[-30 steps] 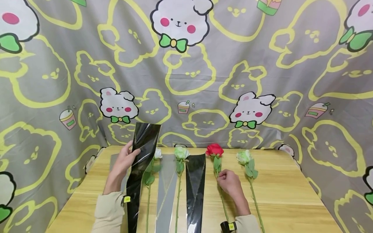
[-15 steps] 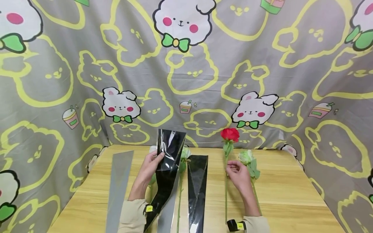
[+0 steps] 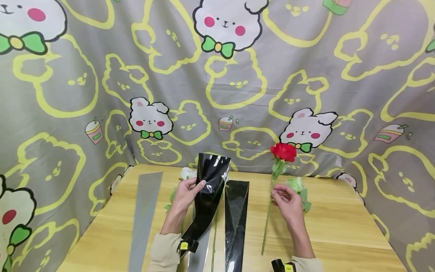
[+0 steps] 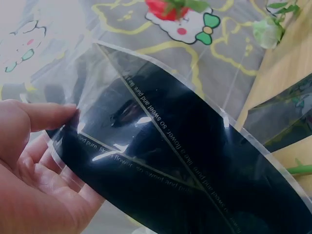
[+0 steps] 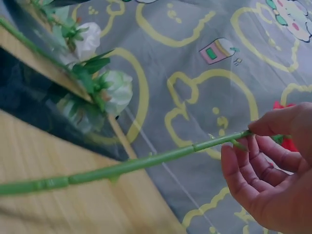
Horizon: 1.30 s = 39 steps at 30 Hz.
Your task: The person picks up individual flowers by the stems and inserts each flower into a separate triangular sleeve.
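My left hand [image 3: 185, 193] pinches the upper left edge of a black flower sleeve [image 3: 212, 177], raised off the table and bent lower down. In the left wrist view, printed lettering runs along thin gold lines on the sleeve [image 4: 165, 141], with the thumb on its clear film. On the right, my right hand [image 3: 289, 200] pinches the stem of a red rose [image 3: 283, 152], bloom upward. In the right wrist view the green stem [image 5: 126, 165] passes between thumb and fingers, and the red bloom is mostly hidden behind the hand.
Another black sleeve [image 3: 236, 211] lies mid-table, and a grey sleeve [image 3: 144, 219] lies at left. A white rose [image 3: 188, 173] and a pale green rose [image 3: 295, 184] lie towards the back. Patterned cloth [image 3: 244, 87] hangs behind the wooden table [image 3: 343, 226].
My left hand has carried the black sleeve rightward, uncovering the grey sleeve at left. The right hand has lifted the red rose from the table.
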Each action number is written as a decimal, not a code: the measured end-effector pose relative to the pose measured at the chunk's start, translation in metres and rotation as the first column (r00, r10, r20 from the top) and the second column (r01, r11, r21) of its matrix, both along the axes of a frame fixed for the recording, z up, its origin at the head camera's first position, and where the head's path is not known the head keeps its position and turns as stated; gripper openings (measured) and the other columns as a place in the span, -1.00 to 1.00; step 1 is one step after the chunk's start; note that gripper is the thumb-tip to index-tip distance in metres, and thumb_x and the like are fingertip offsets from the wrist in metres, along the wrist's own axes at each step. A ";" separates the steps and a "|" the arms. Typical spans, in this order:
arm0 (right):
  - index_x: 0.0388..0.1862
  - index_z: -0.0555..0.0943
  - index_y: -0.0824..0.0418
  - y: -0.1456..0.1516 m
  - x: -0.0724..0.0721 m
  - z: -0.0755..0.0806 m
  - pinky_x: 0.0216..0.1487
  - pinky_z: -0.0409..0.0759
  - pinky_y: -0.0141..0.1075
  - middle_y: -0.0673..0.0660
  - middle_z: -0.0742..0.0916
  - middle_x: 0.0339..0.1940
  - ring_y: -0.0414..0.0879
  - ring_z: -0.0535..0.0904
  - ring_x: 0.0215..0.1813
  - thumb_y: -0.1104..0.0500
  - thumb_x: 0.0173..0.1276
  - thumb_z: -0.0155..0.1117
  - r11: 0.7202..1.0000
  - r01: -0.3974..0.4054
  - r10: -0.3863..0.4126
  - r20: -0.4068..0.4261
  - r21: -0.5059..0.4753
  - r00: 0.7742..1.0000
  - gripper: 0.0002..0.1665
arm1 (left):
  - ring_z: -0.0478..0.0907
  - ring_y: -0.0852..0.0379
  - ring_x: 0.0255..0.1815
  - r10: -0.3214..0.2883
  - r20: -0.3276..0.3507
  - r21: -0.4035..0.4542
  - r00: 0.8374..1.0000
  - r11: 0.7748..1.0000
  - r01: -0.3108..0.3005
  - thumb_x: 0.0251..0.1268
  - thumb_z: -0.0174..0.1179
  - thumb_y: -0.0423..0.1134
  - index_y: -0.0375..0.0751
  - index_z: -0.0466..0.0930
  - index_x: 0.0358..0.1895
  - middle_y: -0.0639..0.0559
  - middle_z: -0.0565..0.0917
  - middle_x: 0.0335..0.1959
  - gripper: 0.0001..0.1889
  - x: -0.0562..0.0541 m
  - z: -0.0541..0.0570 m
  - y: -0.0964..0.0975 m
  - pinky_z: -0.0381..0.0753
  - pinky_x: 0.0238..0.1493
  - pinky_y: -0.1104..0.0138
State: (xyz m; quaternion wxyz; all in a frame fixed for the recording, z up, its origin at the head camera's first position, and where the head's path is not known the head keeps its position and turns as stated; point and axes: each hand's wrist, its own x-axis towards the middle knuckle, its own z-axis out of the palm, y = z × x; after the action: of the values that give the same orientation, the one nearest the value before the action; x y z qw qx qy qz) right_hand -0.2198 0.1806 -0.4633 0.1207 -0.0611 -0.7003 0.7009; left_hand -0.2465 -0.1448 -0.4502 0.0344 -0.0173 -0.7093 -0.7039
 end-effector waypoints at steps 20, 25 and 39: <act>0.15 0.52 0.57 0.003 0.004 0.029 -0.22 0.72 -0.33 -0.09 0.74 -0.27 -0.24 0.71 -0.23 0.38 0.42 0.35 0.992 -0.081 0.079 -0.025 -0.092 0.997 -0.59 | 0.55 0.31 -0.49 -0.157 0.004 0.129 0.988 0.979 0.155 0.45 0.25 -0.36 -0.50 0.64 0.06 0.02 0.74 -0.35 -0.74 0.000 -0.002 0.020 0.50 -0.47 0.47; 0.18 0.47 0.57 0.004 0.005 0.031 -0.16 0.72 -0.33 -0.04 0.80 -0.23 -0.21 0.76 -0.18 0.33 0.47 0.32 0.985 -0.121 0.120 -0.023 -0.122 0.993 -0.57 | 0.69 0.22 -0.27 -0.242 0.054 0.193 0.969 0.954 0.228 0.56 0.04 -0.41 -0.50 0.41 0.36 -0.04 0.74 -0.18 -0.59 0.001 0.001 0.016 0.67 -0.24 0.37; 0.20 0.47 0.55 0.000 0.003 0.032 -0.09 0.73 -0.20 0.05 0.82 -0.23 -0.12 0.78 -0.16 0.24 0.55 0.24 0.970 -0.162 0.157 -0.040 -0.182 0.987 -0.58 | 0.65 0.23 -0.34 -0.162 0.038 0.224 0.986 0.963 0.149 0.63 0.05 -0.16 -0.42 0.57 0.03 0.04 0.72 -0.33 -0.68 0.002 0.003 0.017 0.62 -0.24 0.37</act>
State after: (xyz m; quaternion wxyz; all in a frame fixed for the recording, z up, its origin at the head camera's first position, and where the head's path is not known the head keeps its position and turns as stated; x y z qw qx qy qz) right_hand -0.2170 0.1810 -0.4309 0.0669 -0.0067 -0.6334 0.7709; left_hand -0.2445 -0.1281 -0.4471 -0.0392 -0.0492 -0.6242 -0.7787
